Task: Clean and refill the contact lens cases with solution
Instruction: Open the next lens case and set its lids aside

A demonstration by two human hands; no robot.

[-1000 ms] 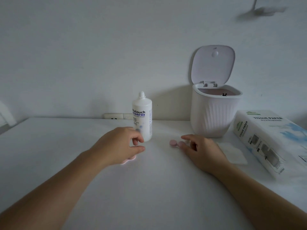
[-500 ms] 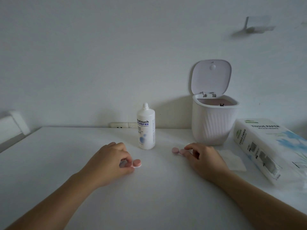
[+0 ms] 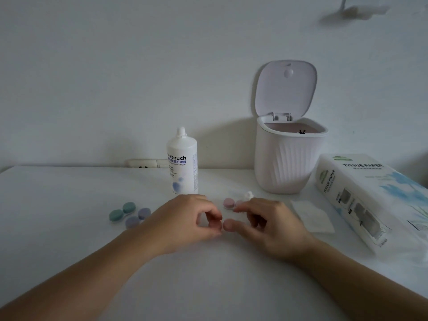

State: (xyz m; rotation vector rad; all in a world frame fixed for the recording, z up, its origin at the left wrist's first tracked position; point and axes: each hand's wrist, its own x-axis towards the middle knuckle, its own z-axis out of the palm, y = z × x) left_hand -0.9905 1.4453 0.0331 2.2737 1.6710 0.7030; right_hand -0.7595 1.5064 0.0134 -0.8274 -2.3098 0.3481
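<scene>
- On the white counter [image 3: 69, 239], both hands meet at the middle, fingertips nearly touching.
- Left hand [image 3: 185, 221]: fingers curled; whether they pinch anything, I cannot tell.
- Right hand [image 3: 266, 223]: fingers curled, tips just beside the pink lens case [image 3: 229, 202].
- Green case [image 3: 122, 211] and purple case [image 3: 138, 217] lie left; the solution bottle [image 3: 182, 165] stands behind.

Open bin [image 3: 287, 163], tissue pack [image 3: 361, 193]

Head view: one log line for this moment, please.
left hand: curled, contents unclear | right hand: by pink case | solution bottle: upright, capped | bin: open
</scene>
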